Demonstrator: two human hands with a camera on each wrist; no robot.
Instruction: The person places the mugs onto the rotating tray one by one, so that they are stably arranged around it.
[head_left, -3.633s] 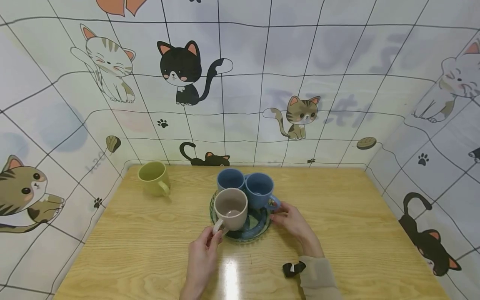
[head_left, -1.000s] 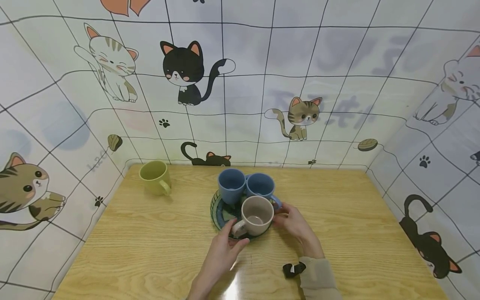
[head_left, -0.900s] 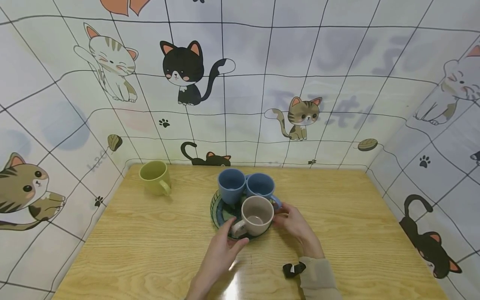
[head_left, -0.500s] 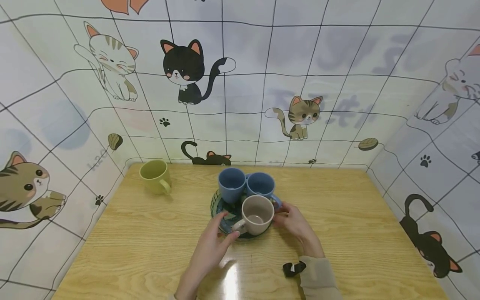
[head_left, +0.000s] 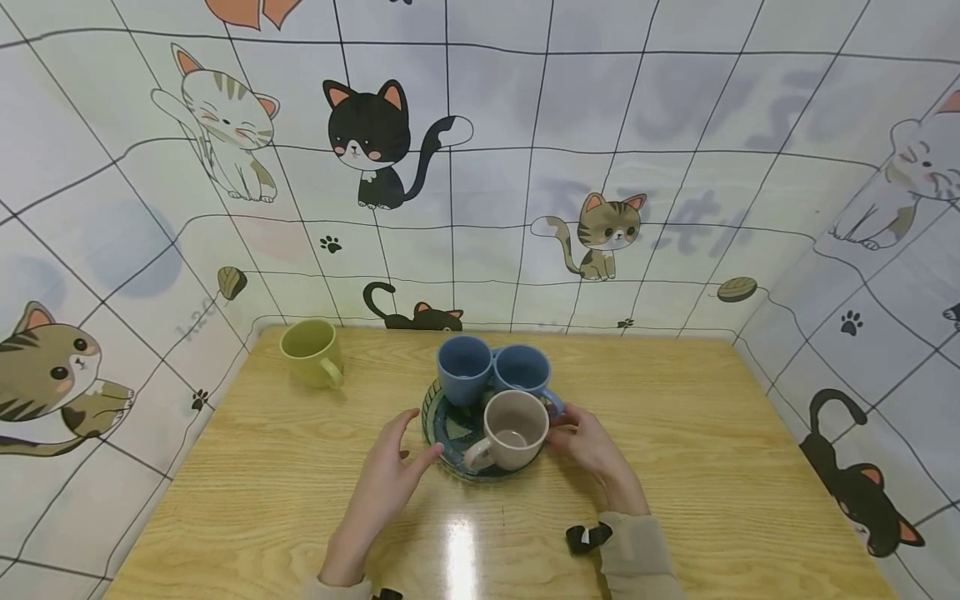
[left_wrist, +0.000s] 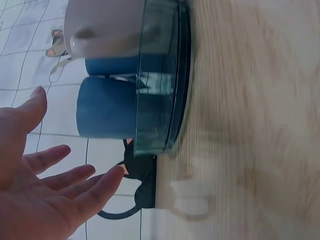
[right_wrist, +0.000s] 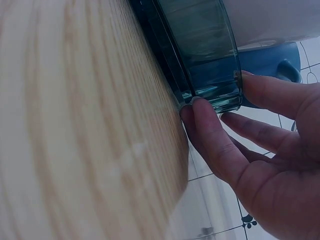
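1. The right hand (head_left: 588, 446) holds the glass dish (left_wrist: 155, 127) at its right side, thumb against the upper edge and fingertips down by the base.
2. The left hand (head_left: 386, 471) has its fingers spread well apart and holds nothing; it hovers just beside the dish's left side, thumb pointing toward the rim.
3. The dish is round, blue-green and clear-walled, standing flat on the wooden table (head_left: 262, 500) in front of the person, between the hands.
4. Inside it, the beige mug (head_left: 516, 429) stands upright toward the near right, its handle pointing at the left hand.
5. Behind it stand the left blue mug (head_left: 463, 375) and the right blue mug (head_left: 522, 371), both upright, side by side. The right one's handle reaches close to the right hand; whether they touch cannot be told.
6. Well apart, at the table's far left, stands the yellow-green mug (head_left: 309, 354).
7. A cartoon-cat cloth (head_left: 495, 100) hangs beyond.
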